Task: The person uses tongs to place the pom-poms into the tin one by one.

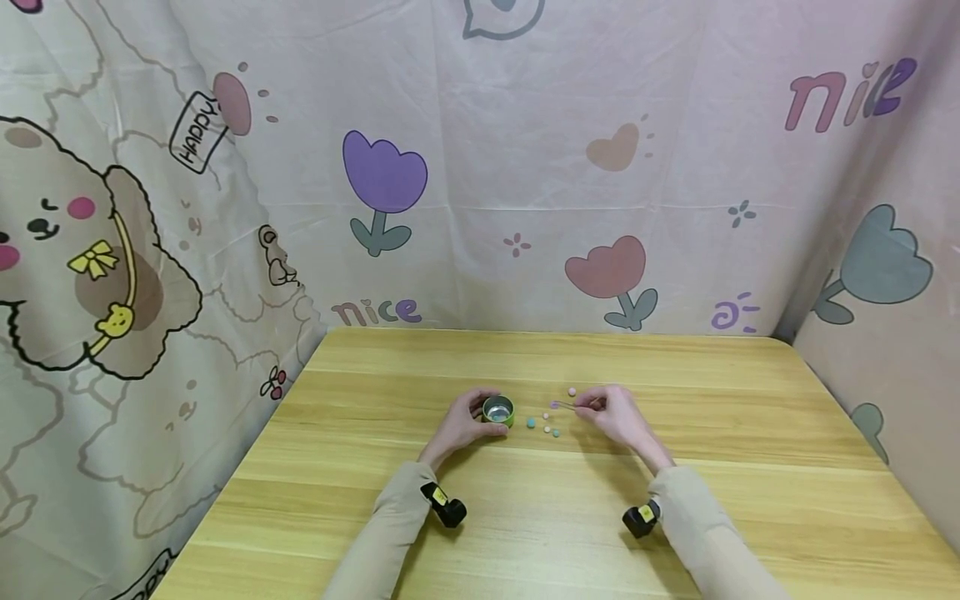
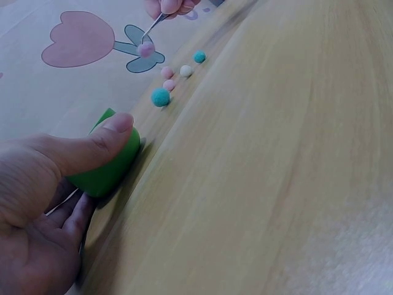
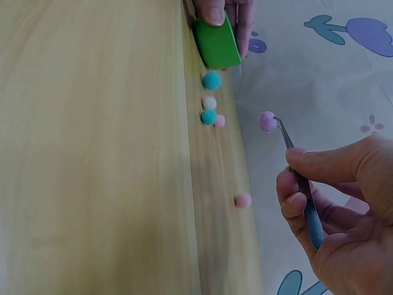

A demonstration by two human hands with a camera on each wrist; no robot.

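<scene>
My left hand [image 1: 467, 419] grips a small green tin [image 1: 498, 411] around its side; the tin stands on the table with its silvery inside facing up. In my right hand [image 1: 617, 415] is a pair of bent-tip tweezers [image 3: 305, 190], pinched between thumb and fingers. A lilac pompom [image 3: 268, 121] sits in the tweezer tips, raised above the table. Between the hands lie a larger teal pompom [image 2: 160, 97], a smaller teal pompom [image 2: 199, 56], a white pompom [image 2: 186, 71] and a pink pompom [image 3: 220, 121]. Another pink pompom [image 3: 243, 201] lies apart, near my right hand.
The wood-grain table [image 1: 375, 533] spreads out around both hands. Behind it and at the sides hang printed cloths [image 1: 480, 167] with flowers and cartoon figures. A small black camera is strapped to each wrist.
</scene>
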